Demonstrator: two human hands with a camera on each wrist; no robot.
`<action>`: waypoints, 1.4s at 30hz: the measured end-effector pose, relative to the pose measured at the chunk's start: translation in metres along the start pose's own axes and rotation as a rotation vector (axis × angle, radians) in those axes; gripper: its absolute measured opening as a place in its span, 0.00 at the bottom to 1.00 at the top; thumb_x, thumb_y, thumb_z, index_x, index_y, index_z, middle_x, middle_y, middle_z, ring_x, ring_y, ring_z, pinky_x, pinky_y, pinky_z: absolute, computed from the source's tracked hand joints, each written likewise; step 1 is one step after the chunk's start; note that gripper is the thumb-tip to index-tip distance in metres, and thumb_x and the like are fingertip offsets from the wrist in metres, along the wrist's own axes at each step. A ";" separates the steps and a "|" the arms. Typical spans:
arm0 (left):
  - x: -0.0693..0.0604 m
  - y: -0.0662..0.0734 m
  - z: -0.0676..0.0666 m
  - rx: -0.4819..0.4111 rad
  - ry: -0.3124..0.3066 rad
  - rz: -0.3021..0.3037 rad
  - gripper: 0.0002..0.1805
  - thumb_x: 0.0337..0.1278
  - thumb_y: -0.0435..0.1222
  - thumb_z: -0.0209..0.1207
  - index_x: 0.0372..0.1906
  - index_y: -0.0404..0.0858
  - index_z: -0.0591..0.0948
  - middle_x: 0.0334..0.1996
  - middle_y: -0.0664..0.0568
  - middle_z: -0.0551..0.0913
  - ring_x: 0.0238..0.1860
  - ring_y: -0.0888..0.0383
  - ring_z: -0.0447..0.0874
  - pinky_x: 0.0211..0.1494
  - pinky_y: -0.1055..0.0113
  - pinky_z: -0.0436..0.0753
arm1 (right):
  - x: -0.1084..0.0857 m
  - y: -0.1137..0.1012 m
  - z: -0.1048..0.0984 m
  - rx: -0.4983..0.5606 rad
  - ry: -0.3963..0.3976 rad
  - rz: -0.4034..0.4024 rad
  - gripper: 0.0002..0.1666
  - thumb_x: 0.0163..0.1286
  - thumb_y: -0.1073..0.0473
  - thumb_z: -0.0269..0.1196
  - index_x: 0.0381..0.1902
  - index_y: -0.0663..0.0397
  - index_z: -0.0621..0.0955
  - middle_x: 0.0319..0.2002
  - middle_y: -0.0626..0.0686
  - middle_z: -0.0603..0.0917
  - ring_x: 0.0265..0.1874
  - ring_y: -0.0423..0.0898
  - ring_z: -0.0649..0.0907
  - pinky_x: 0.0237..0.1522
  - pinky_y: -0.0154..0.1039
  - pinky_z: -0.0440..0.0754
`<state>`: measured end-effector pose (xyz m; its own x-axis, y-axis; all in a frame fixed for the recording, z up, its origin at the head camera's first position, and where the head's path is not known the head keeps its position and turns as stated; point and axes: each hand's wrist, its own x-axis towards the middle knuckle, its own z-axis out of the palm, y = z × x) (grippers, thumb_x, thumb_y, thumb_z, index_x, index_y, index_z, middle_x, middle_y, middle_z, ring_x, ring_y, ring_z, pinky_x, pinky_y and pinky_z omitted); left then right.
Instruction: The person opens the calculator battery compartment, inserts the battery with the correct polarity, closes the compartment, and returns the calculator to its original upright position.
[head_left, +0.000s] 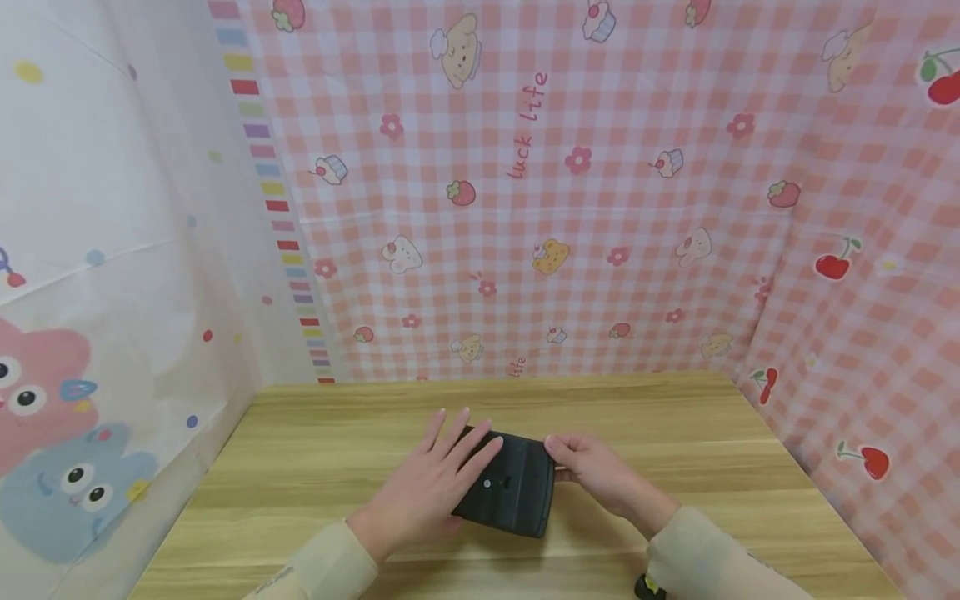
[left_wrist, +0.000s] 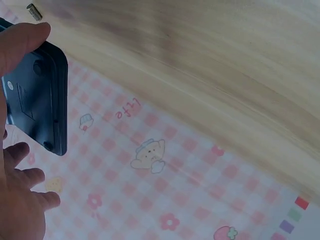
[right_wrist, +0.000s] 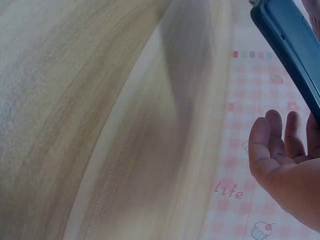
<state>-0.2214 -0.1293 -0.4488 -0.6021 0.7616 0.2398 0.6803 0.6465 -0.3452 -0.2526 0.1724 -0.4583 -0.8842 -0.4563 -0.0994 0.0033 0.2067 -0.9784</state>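
Note:
A flat black device (head_left: 517,487) is held above the wooden table, seen as a dark rounded slab (left_wrist: 37,95) in the left wrist view and edge-on (right_wrist: 290,45) in the right wrist view. My left hand (head_left: 427,487) grips its left side, thumb (left_wrist: 25,40) on the near edge and fingers spread over the top face. With the thumb above and fingers beneath, my right hand (head_left: 600,475) pinches the device's upper right corner; in the right wrist view several fingers of this hand (right_wrist: 290,165) are loosely bent.
A small battery-like cylinder (left_wrist: 34,12) lies on the table in the left wrist view. Beside my right sleeve, a black and yellow object (head_left: 649,587) sits near the front edge of the table (head_left: 337,425). Patterned cloths (head_left: 525,208) hang behind and at both sides.

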 end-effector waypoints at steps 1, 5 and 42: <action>0.001 0.000 0.000 -0.007 -0.006 0.000 0.74 0.40 0.63 0.82 0.87 0.43 0.51 0.86 0.43 0.59 0.86 0.38 0.55 0.86 0.38 0.59 | 0.000 0.000 0.000 -0.002 -0.002 0.000 0.29 0.88 0.47 0.51 0.55 0.70 0.84 0.50 0.53 0.91 0.47 0.44 0.89 0.61 0.44 0.86; 0.002 -0.001 0.000 -0.037 -0.007 0.003 0.74 0.39 0.63 0.82 0.87 0.44 0.52 0.86 0.43 0.59 0.86 0.38 0.56 0.86 0.38 0.59 | 0.001 -0.001 0.001 -0.008 -0.010 0.000 0.28 0.88 0.47 0.51 0.56 0.68 0.84 0.50 0.52 0.92 0.47 0.44 0.90 0.64 0.48 0.85; 0.001 0.001 0.008 -0.216 -0.013 -0.026 0.74 0.35 0.65 0.81 0.87 0.49 0.52 0.80 0.49 0.67 0.76 0.46 0.70 0.78 0.40 0.73 | 0.003 0.005 0.000 0.017 -0.056 -0.016 0.26 0.89 0.50 0.49 0.53 0.67 0.84 0.45 0.48 0.91 0.46 0.42 0.87 0.56 0.41 0.85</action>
<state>-0.2249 -0.1281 -0.4563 -0.6246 0.7450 0.2341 0.7376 0.6613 -0.1367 -0.2547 0.1718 -0.4638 -0.8569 -0.5070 -0.0930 -0.0023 0.1843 -0.9829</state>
